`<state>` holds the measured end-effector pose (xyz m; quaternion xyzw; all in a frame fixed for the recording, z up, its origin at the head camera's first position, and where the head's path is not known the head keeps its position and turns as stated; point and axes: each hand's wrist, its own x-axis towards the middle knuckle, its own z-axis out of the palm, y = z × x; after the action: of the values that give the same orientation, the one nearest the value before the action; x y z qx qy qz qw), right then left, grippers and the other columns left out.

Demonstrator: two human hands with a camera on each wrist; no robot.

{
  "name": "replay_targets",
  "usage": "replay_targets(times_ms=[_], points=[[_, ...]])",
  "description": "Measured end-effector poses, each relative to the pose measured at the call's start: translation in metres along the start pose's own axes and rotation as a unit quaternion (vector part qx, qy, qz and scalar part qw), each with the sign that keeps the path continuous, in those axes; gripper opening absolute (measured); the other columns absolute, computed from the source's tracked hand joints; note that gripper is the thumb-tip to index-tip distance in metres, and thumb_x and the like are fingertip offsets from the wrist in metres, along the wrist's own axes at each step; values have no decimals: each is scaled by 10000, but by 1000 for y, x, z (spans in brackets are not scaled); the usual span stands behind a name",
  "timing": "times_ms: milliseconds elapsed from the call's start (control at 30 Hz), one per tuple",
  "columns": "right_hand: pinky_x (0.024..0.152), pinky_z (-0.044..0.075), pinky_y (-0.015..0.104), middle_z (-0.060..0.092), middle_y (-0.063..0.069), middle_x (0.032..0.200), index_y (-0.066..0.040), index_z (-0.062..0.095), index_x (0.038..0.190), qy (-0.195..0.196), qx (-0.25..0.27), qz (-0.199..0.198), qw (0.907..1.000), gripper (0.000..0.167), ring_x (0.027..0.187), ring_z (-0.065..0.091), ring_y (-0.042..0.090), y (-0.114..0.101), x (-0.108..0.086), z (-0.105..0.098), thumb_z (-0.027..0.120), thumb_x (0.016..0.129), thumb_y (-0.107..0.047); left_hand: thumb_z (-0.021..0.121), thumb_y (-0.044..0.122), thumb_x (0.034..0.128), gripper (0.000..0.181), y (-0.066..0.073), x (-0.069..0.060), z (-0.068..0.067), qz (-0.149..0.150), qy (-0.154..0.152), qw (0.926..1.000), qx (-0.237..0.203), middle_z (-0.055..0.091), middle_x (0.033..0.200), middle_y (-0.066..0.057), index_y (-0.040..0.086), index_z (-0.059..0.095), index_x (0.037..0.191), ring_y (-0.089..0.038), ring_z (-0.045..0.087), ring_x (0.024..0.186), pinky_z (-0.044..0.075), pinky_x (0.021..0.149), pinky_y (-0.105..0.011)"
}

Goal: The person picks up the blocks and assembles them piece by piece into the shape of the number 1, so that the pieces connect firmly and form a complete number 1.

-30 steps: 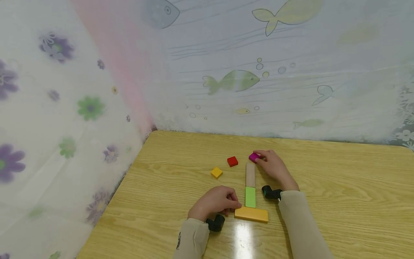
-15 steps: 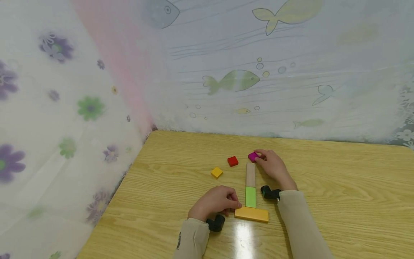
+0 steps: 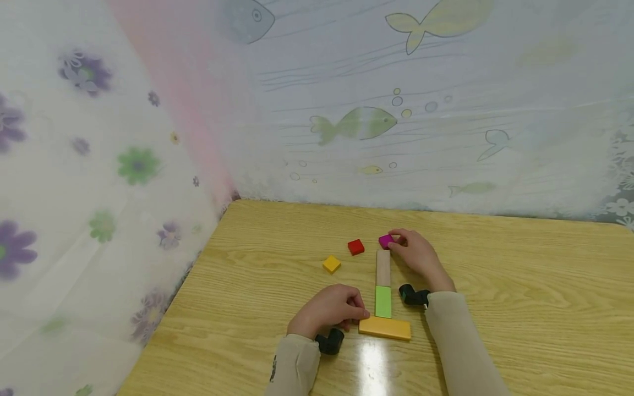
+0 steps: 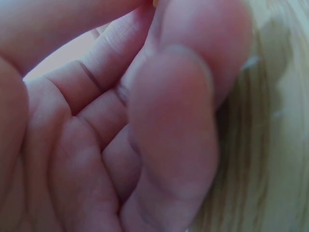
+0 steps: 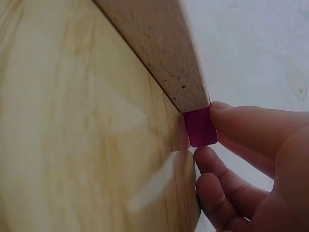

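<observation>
In the head view, my right hand [image 3: 418, 254] pinches a small purple block [image 3: 386, 241] at the far end of a plain wooden block [image 3: 383, 268]. The right wrist view has the purple block [image 5: 201, 126] against the wooden block's end [image 5: 166, 63], with thumb and fingers at its side. A green block [image 3: 383, 301] continues the line toward me, meeting an orange bar [image 3: 384, 328] laid crosswise. My left hand [image 3: 329, 309] has curled fingers and holds the bar's left corner. Close-up, the left fingers [image 4: 174, 116] hide nearly all of the bar.
A red block [image 3: 355, 247] and a yellow block [image 3: 332, 264] lie on the wood-grain table [image 3: 247, 286], left of the line. Curtains with flowers and fish [image 3: 317, 137] stand at the table's left and far edges. Each wrist carries a black camera.
The purple block, in my right hand's pinch, has shifted slightly left, to the far end of the wooden block. My left hand and the other blocks stay put.
</observation>
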<state>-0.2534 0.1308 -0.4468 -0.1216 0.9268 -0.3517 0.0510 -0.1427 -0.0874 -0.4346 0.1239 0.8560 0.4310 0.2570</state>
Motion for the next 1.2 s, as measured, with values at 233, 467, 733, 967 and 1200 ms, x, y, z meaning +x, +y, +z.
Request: replay_targets(times_ms=[233,467,733,967,1200], points=[[770,413,435,569,115,999,-90,511,1236,0,-11,-97,10000,372,874,510,258,1,1,1,536,901,-251,666,281,803,149,3,-3,-1,22,11,10000,-40,595,673,18,154,611,748,-159,555,510,466,490,-280],[775,412,436,573,106,996,-103,519,1231,-14,4,-171,9999,364,875,512,254,2,1,1,541,899,-251,664,276,805,147,3,-3,-2,26,-8,10000,-58,595,674,14,152,610,748,-161,555,514,466,491,-280],[779,410,438,573,106,1016,-105,521,1233,-51,106,-202,9997,366,889,510,254,2,0,0,530,903,-263,668,276,802,149,3,-3,-1,30,7,10000,-84,594,676,8,150,612,746,-165,554,511,467,490,-282],[862,371,497,528,137,1139,-132,492,1270,-134,230,-59,9996,343,1029,482,301,5,0,0,433,941,-212,666,271,805,140,1,-1,-1,-2,2,9999,-133,603,679,8,159,613,740,-161,558,516,476,495,-285],[836,393,475,554,130,1067,-118,494,1274,-101,108,-272,9995,404,963,505,283,9,2,2,481,873,-76,673,283,797,154,1,-1,0,-24,30,10000,-90,592,677,8,153,610,743,-159,553,512,470,492,-281]])
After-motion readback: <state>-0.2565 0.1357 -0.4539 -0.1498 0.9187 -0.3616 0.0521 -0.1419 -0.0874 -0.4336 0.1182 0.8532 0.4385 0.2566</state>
